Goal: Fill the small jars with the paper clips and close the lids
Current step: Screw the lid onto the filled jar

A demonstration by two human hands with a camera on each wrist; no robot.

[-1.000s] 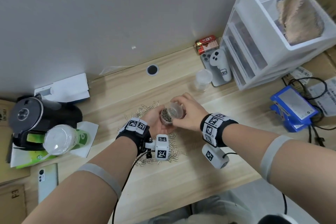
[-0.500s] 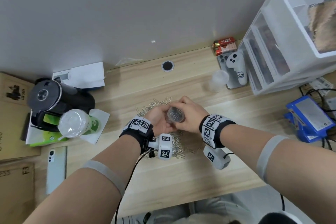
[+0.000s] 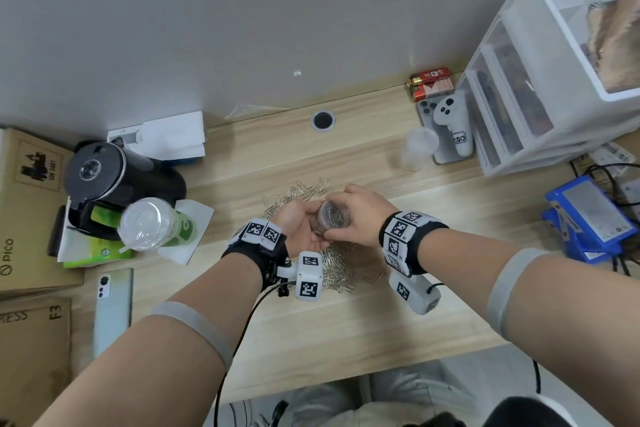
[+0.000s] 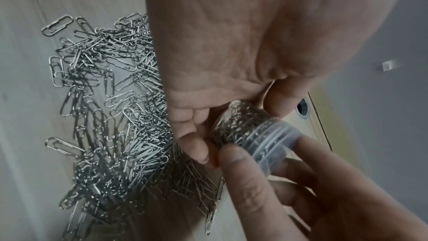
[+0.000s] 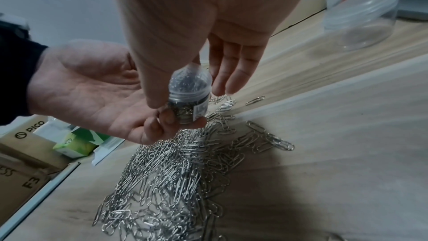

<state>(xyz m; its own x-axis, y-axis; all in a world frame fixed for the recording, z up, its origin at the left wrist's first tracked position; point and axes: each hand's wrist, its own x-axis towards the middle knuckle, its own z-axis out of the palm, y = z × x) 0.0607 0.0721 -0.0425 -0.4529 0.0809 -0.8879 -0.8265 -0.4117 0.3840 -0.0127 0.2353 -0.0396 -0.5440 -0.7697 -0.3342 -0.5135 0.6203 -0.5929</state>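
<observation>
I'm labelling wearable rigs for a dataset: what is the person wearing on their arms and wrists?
Left wrist band and right wrist band: black, covered in white square-code tags. A white tagged camera block hangs under each, with a black cable on the left. Grey bands circle both bare forearms.

Shiny silver metal paper clips (image 3: 332,270) heaped on a matt, pale wood-grain desk (image 3: 346,329); clear glossy plastic jar (image 4: 241,127) packed with clips; frosted plastic jar (image 3: 417,148) far right.

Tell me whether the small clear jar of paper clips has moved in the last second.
Yes. Against the round cable hole in the desk, the small clear jar has shifted slightly left, now almost directly in front of it.
</observation>
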